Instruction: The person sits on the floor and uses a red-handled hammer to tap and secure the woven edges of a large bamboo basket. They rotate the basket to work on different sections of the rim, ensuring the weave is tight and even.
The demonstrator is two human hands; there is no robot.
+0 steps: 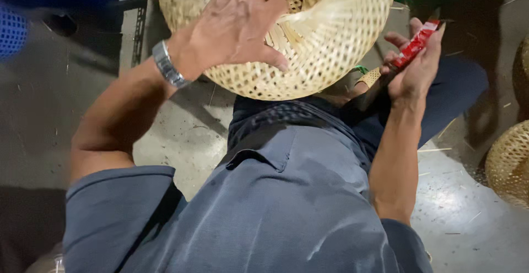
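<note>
A: Which way does the woven basket (325,36) face?

B: It lies tipped on the person's lap, its round bottom turned toward the camera and its mouth pointing up and away, toward the top of the view. Its axis runs roughly from the lap outward.

A: And the hands?

B: The left hand (237,25), with a metal wristwatch (167,63) on its wrist, lies spread over the basket's upper left side, fingers pressed flat on the weave, thumb hooked near the rim. The right hand (413,66) sits just right of the basket, apart from it, closed around a red-handled tool (416,44) whose handle points up and right. Its working end is hidden, so it may be a knife.

A: How many baskets?

B: One in the lap. Two more woven baskets (509,163) show partly at the right edge, on the concrete floor (187,135), well apart from the hands. One short woven strip (370,77) sticks out beside the right hand's fingers.
</note>
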